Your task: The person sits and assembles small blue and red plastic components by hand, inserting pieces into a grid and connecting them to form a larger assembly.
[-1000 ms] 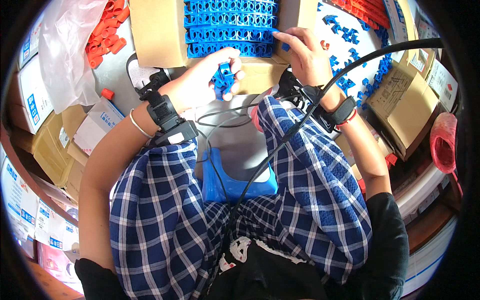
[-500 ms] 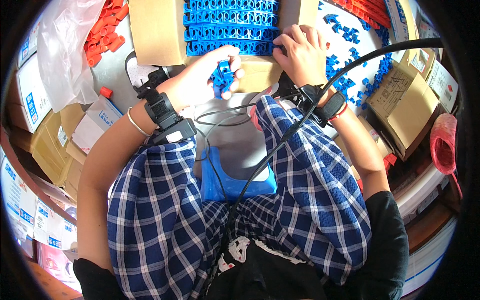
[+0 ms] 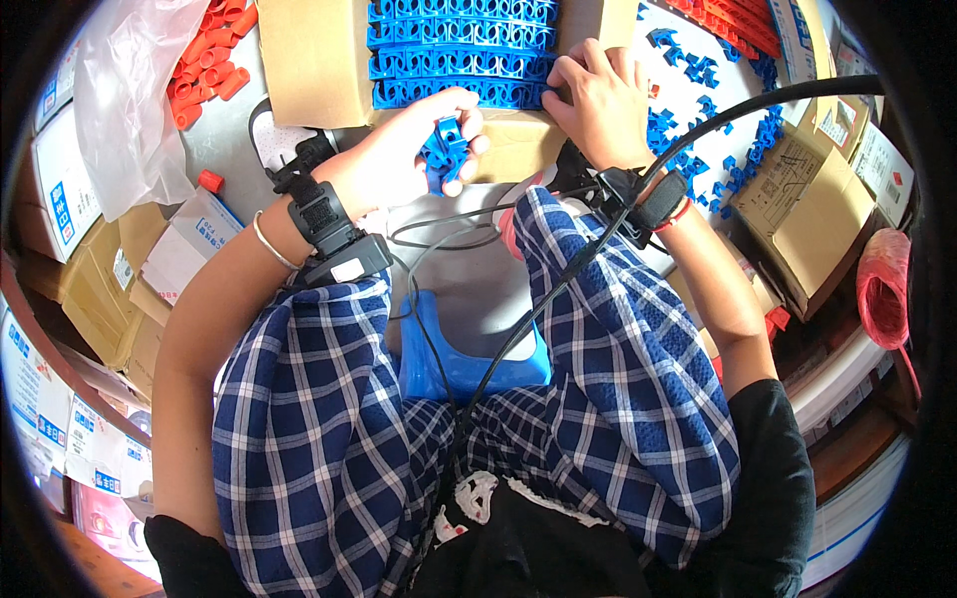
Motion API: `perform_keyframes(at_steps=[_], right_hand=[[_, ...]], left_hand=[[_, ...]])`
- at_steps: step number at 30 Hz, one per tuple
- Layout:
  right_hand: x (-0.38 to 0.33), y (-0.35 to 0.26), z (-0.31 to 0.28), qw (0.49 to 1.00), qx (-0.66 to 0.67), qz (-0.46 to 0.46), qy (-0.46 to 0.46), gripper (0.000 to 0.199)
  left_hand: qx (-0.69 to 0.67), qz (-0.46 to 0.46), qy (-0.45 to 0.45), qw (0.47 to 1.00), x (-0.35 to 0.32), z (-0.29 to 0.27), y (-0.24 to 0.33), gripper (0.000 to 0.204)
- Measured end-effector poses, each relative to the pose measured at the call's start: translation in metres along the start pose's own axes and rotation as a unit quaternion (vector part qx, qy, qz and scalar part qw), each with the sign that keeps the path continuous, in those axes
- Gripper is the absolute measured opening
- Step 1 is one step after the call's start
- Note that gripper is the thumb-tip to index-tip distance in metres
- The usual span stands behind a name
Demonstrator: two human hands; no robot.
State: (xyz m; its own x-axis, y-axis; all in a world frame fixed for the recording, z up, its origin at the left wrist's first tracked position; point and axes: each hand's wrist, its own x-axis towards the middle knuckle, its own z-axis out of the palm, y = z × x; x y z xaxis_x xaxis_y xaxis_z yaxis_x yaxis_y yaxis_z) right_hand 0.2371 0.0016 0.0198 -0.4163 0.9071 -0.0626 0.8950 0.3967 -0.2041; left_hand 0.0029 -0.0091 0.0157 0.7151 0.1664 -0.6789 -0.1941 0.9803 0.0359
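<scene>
Basically, blue rows point(image 3: 462, 66), long axes L-R

At the near right corner of the cardboard box point(image 3: 518, 147), whether the right hand point(image 3: 605, 112) grips anything is hidden. The picture's upper edge cuts off the box's far end.

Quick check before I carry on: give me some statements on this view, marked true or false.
1. The left hand holds blue pieces. True.
2. The right hand is at the near right corner of the cardboard box. True.
3. The two hands are touching each other. False: they are apart.
4. Red tubes lie left of the box. True.
5. The box is closed. False: it is open, with blue rows inside.
</scene>
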Motion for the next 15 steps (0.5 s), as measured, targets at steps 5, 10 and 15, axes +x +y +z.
perform_keyframes(at_steps=[5,10,15], right_hand=[[0.0001,-0.0015,0.0007,1.000,-0.002,0.003,0.004,0.017],[-0.0006,-0.0009,0.0008,1.000,0.005,0.005,0.000,0.017],[-0.0003,0.0001,0.0004,1.000,0.012,0.002,0.002,0.017]], left_hand=[[0.001,0.000,0.007,1.000,-0.0006,0.0007,0.0003,0.033],[-0.004,-0.002,0.003,1.000,-0.0008,0.0012,-0.0003,0.033],[0.004,-0.003,0.002,1.000,-0.0012,0.0013,0.0004,0.033]])
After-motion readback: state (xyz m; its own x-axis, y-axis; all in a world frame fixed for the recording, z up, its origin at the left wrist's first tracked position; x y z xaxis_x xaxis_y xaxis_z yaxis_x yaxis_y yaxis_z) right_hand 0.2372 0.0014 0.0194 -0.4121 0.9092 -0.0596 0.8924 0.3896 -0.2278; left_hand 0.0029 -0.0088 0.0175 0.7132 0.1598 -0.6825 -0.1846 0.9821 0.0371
